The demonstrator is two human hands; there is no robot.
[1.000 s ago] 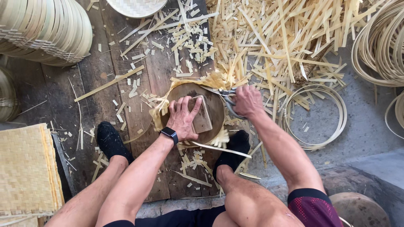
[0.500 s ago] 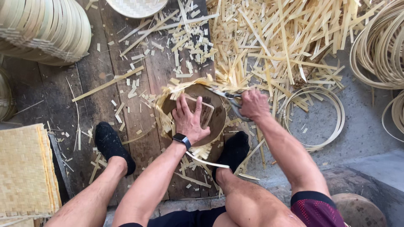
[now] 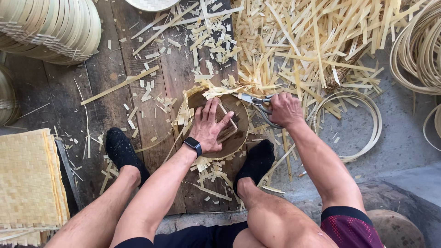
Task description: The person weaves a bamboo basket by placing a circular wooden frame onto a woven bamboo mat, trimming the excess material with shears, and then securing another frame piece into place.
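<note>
A round mould [image 3: 239, 138] lay between two feet, strips [image 3: 312, 41] piled behind, woven mats [image 3: 27, 179] stacked left.

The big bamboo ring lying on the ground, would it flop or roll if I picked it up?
The bamboo ring is a thin coiled strip, so probably light and springy, not floppy. Lying flat it stays; stood on edge, it might roll or wobble over.
</note>
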